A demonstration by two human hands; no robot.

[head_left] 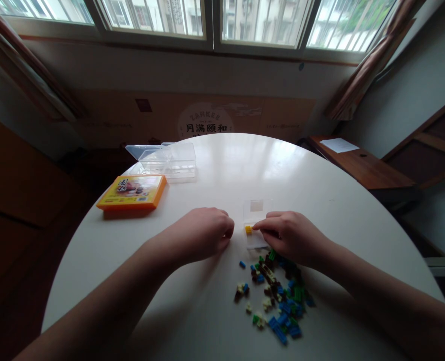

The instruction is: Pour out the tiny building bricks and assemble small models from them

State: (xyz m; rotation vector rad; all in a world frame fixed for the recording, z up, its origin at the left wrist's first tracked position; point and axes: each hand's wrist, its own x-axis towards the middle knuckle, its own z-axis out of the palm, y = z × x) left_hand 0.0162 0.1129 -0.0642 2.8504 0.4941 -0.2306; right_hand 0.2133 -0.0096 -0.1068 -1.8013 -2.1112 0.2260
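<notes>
My right hand (290, 236) rests on the round white table (222, 170) with its fingers pinched on a small yellow brick (248, 229). The brick is at the edge of a small clear plastic box (257, 210) with its lid up. My left hand (203, 233) lies curled into a loose fist just left of the box, and what it holds, if anything, is hidden. A heap of tiny blue, green, brown and cream bricks (278, 301) lies below my right hand.
An orange flat box with a picture (132, 193) lies at the table's left. Behind it stand clear plastic containers (168, 159). A wooden side table with a paper sheet (339, 145) is at the right, windows behind.
</notes>
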